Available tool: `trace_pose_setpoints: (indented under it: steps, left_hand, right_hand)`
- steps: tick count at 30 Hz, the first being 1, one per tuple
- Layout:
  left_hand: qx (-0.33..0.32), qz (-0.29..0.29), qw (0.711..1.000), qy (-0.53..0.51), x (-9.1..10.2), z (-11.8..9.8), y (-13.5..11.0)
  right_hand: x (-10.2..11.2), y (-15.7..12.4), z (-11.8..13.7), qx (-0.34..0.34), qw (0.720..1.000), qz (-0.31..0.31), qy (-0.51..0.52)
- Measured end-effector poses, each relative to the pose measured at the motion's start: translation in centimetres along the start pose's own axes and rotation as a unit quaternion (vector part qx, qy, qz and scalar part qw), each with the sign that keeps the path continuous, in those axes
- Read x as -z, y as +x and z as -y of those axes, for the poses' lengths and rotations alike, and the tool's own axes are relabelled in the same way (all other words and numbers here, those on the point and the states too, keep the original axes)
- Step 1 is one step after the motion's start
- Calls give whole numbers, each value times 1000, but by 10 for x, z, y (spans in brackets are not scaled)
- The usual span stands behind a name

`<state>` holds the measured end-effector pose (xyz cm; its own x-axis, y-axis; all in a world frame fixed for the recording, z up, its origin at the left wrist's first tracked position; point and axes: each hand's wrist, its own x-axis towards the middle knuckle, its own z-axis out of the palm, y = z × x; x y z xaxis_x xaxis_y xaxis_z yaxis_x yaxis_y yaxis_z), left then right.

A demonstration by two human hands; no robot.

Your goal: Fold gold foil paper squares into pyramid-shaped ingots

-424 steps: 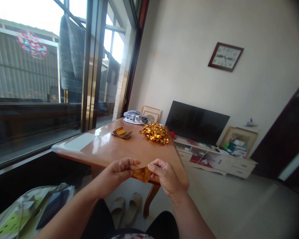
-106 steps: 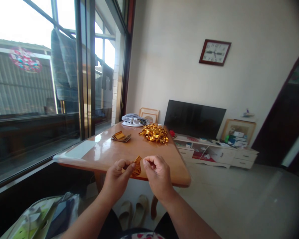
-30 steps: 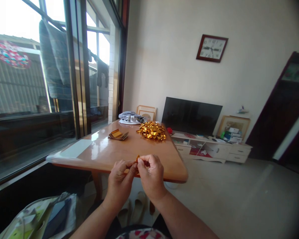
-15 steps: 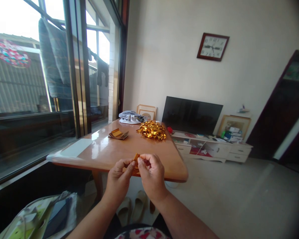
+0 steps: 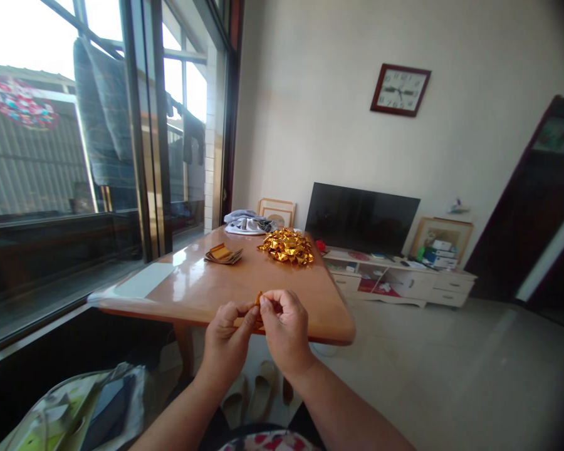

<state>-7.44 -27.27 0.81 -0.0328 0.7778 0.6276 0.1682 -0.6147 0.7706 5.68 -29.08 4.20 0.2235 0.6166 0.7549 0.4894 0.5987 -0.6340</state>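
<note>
My left hand [image 5: 229, 332] and my right hand [image 5: 286, 326] meet just over the near edge of the wooden table [image 5: 244, 285]. Between their pinched thumbs and fingers is a small piece of gold foil paper [image 5: 259, 298], mostly hidden by the fingertips. Farther back on the tabletop lies a heap of shiny folded gold foil pieces [image 5: 287, 245]. To its left is a loose stack of flat gold and brown paper sheets [image 5: 223, 253].
Folded clothes [image 5: 248, 222] lie at the table's far end. A pale sheet [image 5: 145, 280] covers part of the left side. Slippers [image 5: 263, 388] are on the floor below, with a bag [image 5: 89, 407] at lower left. Beyond stands a television [image 5: 363, 216] on a white cabinet [image 5: 413, 282].
The foil piece between my fingers shows less of itself now, looking narrower as my fingertips draw closer over it. Both hands stay in nearly the same place.
</note>
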Motion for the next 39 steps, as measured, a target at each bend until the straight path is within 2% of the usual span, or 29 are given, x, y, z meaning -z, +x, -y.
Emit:
trace_pose_setpoints:
  steps: [4,7,10,19,21,24,28,30,35,39]
  left_hand:
    - [13,2,1000,8,0,1,0]
    - [22,-3,1000,7,1,2,0]
    - [19,-4,1000,5,3,1,0]
    - [-19,19,999,45,4,-1,0]
    - [5,31,999,22,4,0,-1]
    - [80,58,993,-69,3,-2,-1]
    - [190,101,947,-240,1,-10,-1]
    - [222,108,926,-286,1,-14,-1]
    - [238,106,918,-301,2,-14,-1]
    - [238,120,917,-297,2,-12,-1]
  right_hand:
    - [-2,-1,-1,-8,1000,6,15]
    - [-4,-2,-2,-52,991,46,111]
    - [-5,-2,-3,-108,968,81,211]
    - [-6,3,-7,-211,940,56,263]
    - [-6,4,-10,-216,935,63,274]
    - [-4,4,-14,-228,929,68,284]
    - [3,8,-14,-248,925,62,281]
    - [7,11,-12,-247,931,48,265]
    - [14,12,-12,-227,941,76,237]
    - [15,8,-13,-240,926,143,256]
